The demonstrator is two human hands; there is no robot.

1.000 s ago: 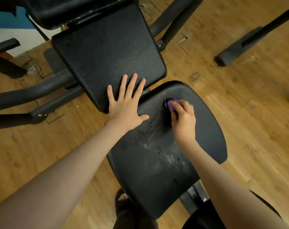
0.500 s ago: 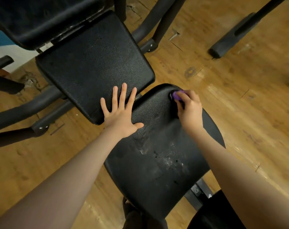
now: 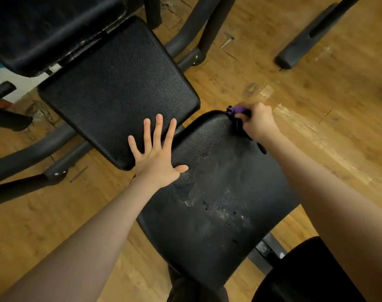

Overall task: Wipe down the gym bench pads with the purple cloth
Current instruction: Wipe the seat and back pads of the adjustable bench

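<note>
Right hand [image 3: 256,125] grip holding purple cloth [image 3: 237,110] at seat pad [image 3: 218,192] far edge; left hand [image 3: 157,155] flat, grip wide.

No legible text, label, brand mark, number or sign found on any surface in view. The black seat pad [image 3: 207,203] and the black back pad [image 3: 118,90] carry only plain grained covering. The purple cloth [image 3: 238,110] shows no tag or print that can be read. The metal frame tubes [image 3: 28,155] and the wooden floor [image 3: 316,131] bear no readable markings.
</note>
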